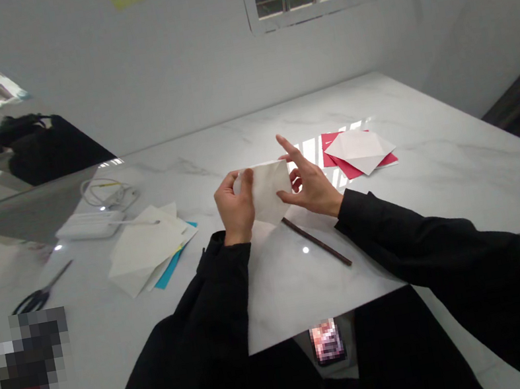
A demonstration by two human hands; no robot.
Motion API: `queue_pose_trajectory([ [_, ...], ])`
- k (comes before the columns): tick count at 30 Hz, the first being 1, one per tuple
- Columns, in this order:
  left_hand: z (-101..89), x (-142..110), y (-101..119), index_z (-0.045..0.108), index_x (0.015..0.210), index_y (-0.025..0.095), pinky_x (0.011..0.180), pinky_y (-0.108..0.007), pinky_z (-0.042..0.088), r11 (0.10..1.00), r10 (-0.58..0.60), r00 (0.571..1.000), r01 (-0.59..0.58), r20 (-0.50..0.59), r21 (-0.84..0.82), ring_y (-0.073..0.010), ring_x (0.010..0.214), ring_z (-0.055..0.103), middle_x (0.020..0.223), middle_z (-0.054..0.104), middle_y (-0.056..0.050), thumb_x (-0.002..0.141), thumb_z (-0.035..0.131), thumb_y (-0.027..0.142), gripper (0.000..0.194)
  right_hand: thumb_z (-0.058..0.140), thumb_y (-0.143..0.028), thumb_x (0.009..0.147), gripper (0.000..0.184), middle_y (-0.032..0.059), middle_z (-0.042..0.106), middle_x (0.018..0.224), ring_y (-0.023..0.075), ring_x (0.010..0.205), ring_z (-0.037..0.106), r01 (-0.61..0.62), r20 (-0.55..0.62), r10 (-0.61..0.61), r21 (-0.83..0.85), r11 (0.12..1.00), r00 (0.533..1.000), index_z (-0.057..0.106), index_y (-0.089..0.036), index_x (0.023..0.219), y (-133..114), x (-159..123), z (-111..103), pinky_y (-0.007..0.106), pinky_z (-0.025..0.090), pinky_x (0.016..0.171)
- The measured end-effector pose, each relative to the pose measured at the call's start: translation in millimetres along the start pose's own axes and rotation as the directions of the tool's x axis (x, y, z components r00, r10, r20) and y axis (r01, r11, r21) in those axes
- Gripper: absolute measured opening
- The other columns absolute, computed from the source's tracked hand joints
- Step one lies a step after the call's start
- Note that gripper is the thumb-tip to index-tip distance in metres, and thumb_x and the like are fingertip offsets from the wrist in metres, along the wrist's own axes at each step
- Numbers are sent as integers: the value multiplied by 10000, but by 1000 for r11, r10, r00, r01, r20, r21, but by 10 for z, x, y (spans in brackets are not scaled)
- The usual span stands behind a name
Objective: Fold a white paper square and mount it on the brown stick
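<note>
A cream folded paper (266, 190) is held up above the table between my two hands. On its left side, my left hand (235, 209) is closed, the thumb lying over the front face and the fingers mostly behind. My right hand (311, 185) takes the right edge, thumb on the front and curled fingers by the edge; the index finger points up, off the paper. Below the paper, a thin dark brown stick (317, 242) lies slantwise on the marble-patterned table (298, 295). What the fingers behind the paper do is hidden.
Cream and blue papers (148, 247) are piled to the left, near black scissors (37, 297) and a white power strip (89, 226) with a cable. A white folded paper (360, 150) rests on red ones (331, 138) at right. A wall (192, 65) bounds the table's far side.
</note>
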State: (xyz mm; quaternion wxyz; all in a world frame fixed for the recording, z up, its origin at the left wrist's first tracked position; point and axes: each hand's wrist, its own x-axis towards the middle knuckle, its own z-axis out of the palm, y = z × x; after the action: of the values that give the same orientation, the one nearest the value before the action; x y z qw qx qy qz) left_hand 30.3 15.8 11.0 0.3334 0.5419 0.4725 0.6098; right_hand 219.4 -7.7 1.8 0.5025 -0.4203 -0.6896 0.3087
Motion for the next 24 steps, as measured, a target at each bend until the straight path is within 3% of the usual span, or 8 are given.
queue_pose_trajectory([
  [3, -11, 10, -3, 744, 821, 191, 591, -245, 413, 1000, 13, 1000, -13, -8, 9, -143, 644, 536, 735, 651, 1, 894, 766, 482, 301, 687, -236, 853, 811, 93, 685, 1342, 165, 727, 609, -8, -71, 5, -35, 999, 997, 443, -308, 1623, 6, 14, -10, 377, 638, 737],
  [5, -22, 20, -9, 754, 833, 190, 604, -243, 422, 1000, 12, 1000, -12, 0, 6, -148, 665, 554, 763, 671, -7, 884, 775, 481, 297, 639, -233, 888, 582, 47, 736, 1069, 152, 652, 566, -25, -92, 19, -63, 998, 996, 614, -270, 1468, 41, 29, -11, 363, 616, 720],
  [7, -36, 33, -21, 758, 839, 189, 609, -240, 428, 1000, 4, 1000, -4, 0, -7, -152, 683, 568, 783, 680, -12, 871, 788, 506, 319, 633, -265, 911, 362, -6, 663, 779, 145, 579, 523, -71, -107, 65, -54, 996, 992, 731, -247, 1259, 92, 46, -5, 337, 588, 667],
  [9, -57, 55, -40, 752, 835, 191, 606, -236, 429, 999, -14, 1000, 13, -18, -32, -148, 682, 570, 781, 671, -9, 852, 805, 542, 355, 655, -333, 922, 234, -34, 566, 645, 147, 553, 529, -129, -109, 132, 32, 991, 985, 761, -240, 1109, 139, 64, 5, 310, 569, 610],
  [15, -117, 123, -102, 712, 807, 201, 531, -230, 400, 988, -119, 988, 108, -98, -109, -122, 580, 504, 686, 622, 15, 773, 856, 609, 433, 706, -560, 893, 357, 4, 661, 748, 146, 650, 628, -216, -57, 252, 358, 908, 966, 727, -207, 944, 151, 107, 17, 272, 600, 565],
  [19, -106, 126, -127, 664, 734, 209, 503, -228, 386, 979, -158, 984, 145, -85, -141, -111, 548, 480, 626, 577, 30, 757, 853, 650, 481, 789, -570, 806, 390, 2, 690, 790, 130, 678, 636, -294, -47, 363, 497, 817, 931, 710, -207, 927, 119, 123, 3, 230, 551, 545],
  [24, -78, 123, -149, 659, 755, 213, 586, -273, 493, 955, -211, 977, 199, -33, -219, -165, 651, 617, 674, 639, -1, 767, 830, 672, 490, 818, -514, 775, 370, 11, 731, 913, 147, 782, 687, -371, 14, 461, 616, 695, 887, 676, -220, 948, 66, 132, -35, 240, 556, 635],
])
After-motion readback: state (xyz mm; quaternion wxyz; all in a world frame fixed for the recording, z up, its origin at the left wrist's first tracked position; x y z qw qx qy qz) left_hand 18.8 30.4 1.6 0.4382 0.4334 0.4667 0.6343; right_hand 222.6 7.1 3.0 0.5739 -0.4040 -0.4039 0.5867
